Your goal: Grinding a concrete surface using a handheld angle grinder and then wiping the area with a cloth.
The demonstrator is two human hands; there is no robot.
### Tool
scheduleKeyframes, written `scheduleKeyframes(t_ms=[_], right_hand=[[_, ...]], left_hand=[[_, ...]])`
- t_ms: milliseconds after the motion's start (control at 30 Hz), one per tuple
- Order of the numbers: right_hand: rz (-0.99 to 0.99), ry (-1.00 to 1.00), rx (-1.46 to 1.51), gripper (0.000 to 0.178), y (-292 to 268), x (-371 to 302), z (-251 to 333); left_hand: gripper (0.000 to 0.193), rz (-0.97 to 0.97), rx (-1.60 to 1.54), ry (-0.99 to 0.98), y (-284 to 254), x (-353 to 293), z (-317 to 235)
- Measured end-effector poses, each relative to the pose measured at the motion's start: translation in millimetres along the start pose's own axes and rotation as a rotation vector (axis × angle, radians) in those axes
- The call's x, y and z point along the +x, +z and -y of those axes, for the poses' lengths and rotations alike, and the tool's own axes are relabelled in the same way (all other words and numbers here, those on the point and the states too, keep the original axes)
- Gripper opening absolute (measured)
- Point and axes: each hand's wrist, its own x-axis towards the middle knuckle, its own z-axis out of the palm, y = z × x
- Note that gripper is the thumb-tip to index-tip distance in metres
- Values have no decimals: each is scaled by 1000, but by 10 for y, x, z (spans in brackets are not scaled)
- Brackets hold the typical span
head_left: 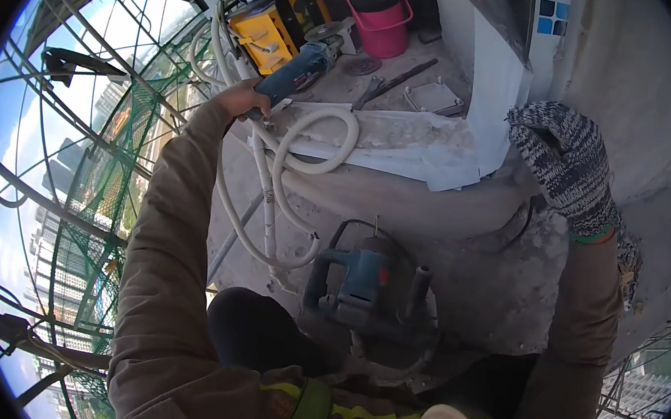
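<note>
My left hand (241, 102), bare, grips the rear body of a blue angle grinder (290, 76) at the left end of a ledge. The grinder's disc end points away from me, toward a yellow case. My right hand (560, 154) wears a black-and-white knitted glove with a green cuff. Its fingers are curled together beside the edge of a white sheet (497, 104) at the wall corner; what they hold, if anything, is hidden. On the floor before my knees lies a blue power tool (361, 277) with side handles.
A pale hose (341, 152) loops over the ledge (407, 136). Behind it stand a yellow case (267, 41) and a pink bucket (381, 32). A square drain frame (435, 98) and a dark bar (403, 79) lie there. Metal bars with green netting (111, 188) edge the left side, high above buildings.
</note>
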Motion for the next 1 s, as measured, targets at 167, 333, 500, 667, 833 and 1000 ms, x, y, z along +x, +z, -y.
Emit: scheduleKeyframes(t_ms=[167,333,500,667,833,1000], right_hand=[[-3,121,124,18,11,6,-107],[-34,-5,26,18,-18,-4,-166],[-39,-37,-48,18,-36,-37,-231],[-30,-91,-89,21,-96,-44,-295],[-16,-108,-142,24,-106,-74,-345],[-20,-6,98,24,-61,-123,-360]], left_hand=[[67,54,33,15,102,459,57],[69,103,60,-28,187,708,105],[79,155,306,38,165,863,58],[85,143,424,2,210,865,2],[88,183,447,-20,193,740,-119],[88,96,560,40,200,730,-103]])
